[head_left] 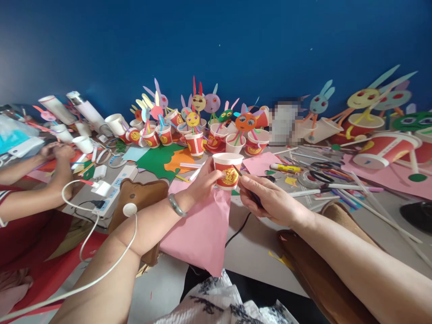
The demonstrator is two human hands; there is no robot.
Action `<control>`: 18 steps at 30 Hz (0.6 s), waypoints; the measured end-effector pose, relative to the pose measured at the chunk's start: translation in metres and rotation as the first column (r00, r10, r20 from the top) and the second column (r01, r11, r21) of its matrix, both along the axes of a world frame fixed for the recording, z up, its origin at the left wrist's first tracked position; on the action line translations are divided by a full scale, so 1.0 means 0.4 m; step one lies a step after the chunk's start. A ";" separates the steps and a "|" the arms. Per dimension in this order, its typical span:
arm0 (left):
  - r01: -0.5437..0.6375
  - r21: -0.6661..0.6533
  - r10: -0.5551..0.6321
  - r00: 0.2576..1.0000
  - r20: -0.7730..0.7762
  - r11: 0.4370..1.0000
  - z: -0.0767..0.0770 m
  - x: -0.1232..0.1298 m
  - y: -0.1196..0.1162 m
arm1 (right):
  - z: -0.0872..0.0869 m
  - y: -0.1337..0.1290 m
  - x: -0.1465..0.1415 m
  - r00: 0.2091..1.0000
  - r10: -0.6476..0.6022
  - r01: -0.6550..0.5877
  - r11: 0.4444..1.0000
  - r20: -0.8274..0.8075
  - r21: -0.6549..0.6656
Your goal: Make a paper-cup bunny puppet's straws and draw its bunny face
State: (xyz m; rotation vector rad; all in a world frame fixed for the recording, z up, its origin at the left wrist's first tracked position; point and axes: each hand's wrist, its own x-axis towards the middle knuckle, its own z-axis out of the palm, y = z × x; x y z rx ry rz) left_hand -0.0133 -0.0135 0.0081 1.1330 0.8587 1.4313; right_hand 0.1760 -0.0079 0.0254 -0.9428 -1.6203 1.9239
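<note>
My left hand — fingers curled round left side of red-and-white paper cup, cup held upright above pink sheet. My right hand closed on dark pointed tool, tip at cup's right side; cannot tell if touching. Pink sheet overhangs front edge of bench. Behind cup, row of cups with paper faces, nearest a yellow-faced cup. Yellow marker to right, green paper to left — power strip beyond my left forearm, co-worker's hands farther left.
</note>
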 end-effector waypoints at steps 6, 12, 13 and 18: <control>0.000 -0.009 0.000 1.000 0.006 1.000 0.003 0.002 0.001 | 0.007 -0.002 -0.003 1.000 -0.015 0.015 1.000 0.004 -0.003; -0.003 0.005 0.003 0.998 -0.058 1.000 -0.005 0.003 0.004 | 0.001 0.001 0.001 0.999 -0.013 0.013 1.000 0.031 0.004; -0.015 0.012 0.016 0.996 -0.088 1.000 -0.005 0.002 0.004 | -0.001 0.003 0.002 0.999 -0.009 0.008 1.000 0.038 0.011; -0.078 0.005 0.078 0.981 -0.179 0.997 0.008 -0.004 -0.001 | -0.012 0.005 0.007 0.996 0.029 -0.034 0.998 0.084 0.060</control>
